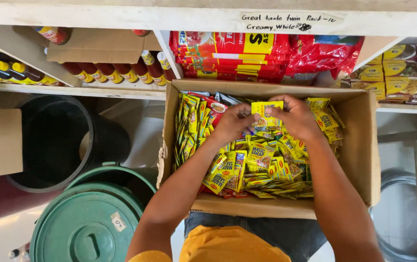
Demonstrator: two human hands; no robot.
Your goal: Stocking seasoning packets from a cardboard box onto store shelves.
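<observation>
Both hands work inside an open cardboard box [363, 145] that rests on the person's lap, pressed up against the front edge of a white shelf [97, 90]. The left hand [231, 123] and the right hand [296, 116] meet over the far middle of the box, each grip pinched shut on the same small stack of yellow sachets [265, 110], the left at its left edge and the right at its right edge; holding it from 2 sides appears to keep the slippery packets squared together. The stack sits just above the loose heap of yellow sachets [261, 170] filling the box bottom, while a tidier row of sachets [189, 121] stands on edge along the left wall, likely packed upright to save room. On the shelf behind the far edge of the box lie red packets [247, 53], with bottles with yellow caps [116, 73] lying further left and yellow packets [397, 73] to the right. Below the shelf, left of the box, stand a black bucket [53, 140] and a green bin lid [87, 225].
</observation>
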